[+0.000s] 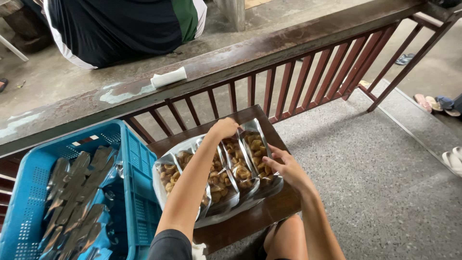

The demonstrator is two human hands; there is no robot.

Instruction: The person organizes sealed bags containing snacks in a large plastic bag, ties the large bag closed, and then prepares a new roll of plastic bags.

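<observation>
Setting: small dark brown wooden table, worn top, pushed up against a reddish-brown slatted railing with a wide flat top rail, paint flaking in pale patches. A folded white cloth or paper lies on that rail. Floor is grey speckled terrazzo; sandals sit at its far right edge. Beyond the railing, a seated person in dark clothing, only partly in frame.

On the table: a row of clear, glossy plastic snack bags, about five, side by side and overlapping, each filled with golden-brown curled fried pieces. The row runs from the table's left edge to its far right corner.

Left hand: over the far edge of the row, fingers curled down on the top of a middle bag; looks like a pinch, but actual grip is hidden behind the knuckles, so I can't tell whether it's clamped.

Right hand: at the right edge of the row, fingers spread and loose, fingertips touching the side of the rightmost bag. Nothing grasped.

Left of the table, touching its edge: blue perforated plastic crate, holding a stack of shiny silver foil-like packets standing on edge.
</observation>
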